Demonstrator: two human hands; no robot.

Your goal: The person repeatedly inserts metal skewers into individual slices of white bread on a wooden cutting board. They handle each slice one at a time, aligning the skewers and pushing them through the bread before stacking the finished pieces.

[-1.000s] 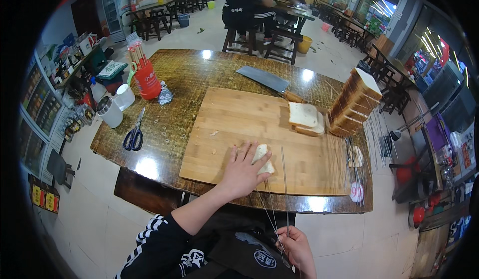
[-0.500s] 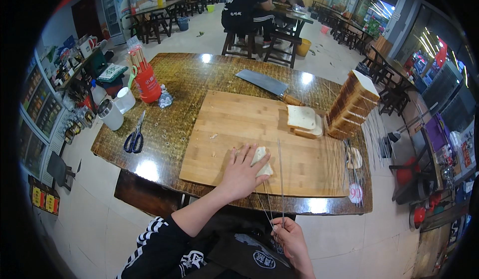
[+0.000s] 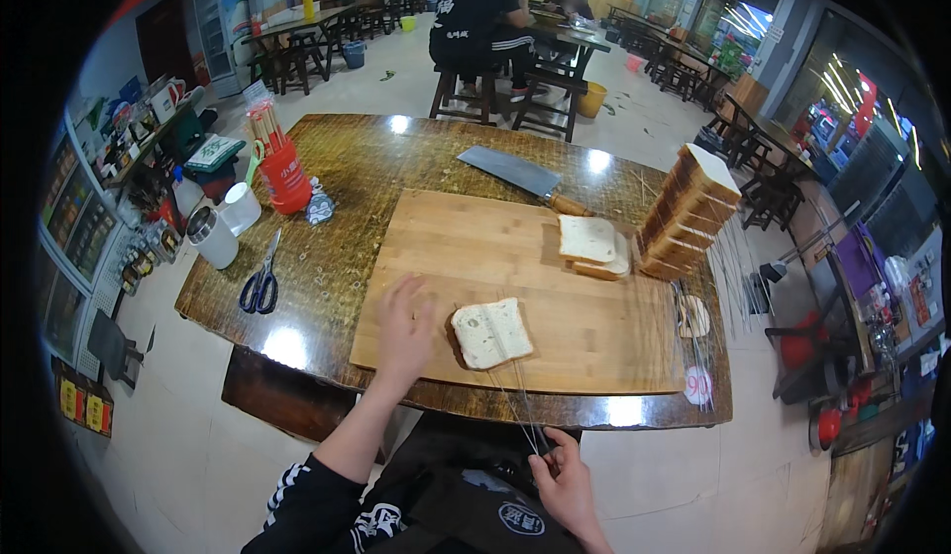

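A slice of white bread point(image 3: 491, 333) lies flat near the front edge of a large wooden cutting board point(image 3: 475, 247). Several thin metal skewers point(image 3: 517, 405) run from the slice's front edge back to my right hand point(image 3: 563, 475), which pinches their ends below the table edge. My left hand point(image 3: 404, 328) rests flat on the board just left of the slice, fingers spread, holding nothing. Farther back on the board sit two stacked bread slices point(image 3: 592, 245).
A cleaver point(image 3: 515, 173) lies behind the board. A tall row of sliced bread point(image 3: 688, 212) stands at the right, with loose skewers point(image 3: 733, 267) beside it. Scissors point(image 3: 261, 282), cups point(image 3: 213, 237) and a red skewer holder point(image 3: 284, 173) sit at the left. People sit at far tables.
My left hand has lifted off the bread slice and slid left, uncovering it. My right hand stays on the skewer ends.
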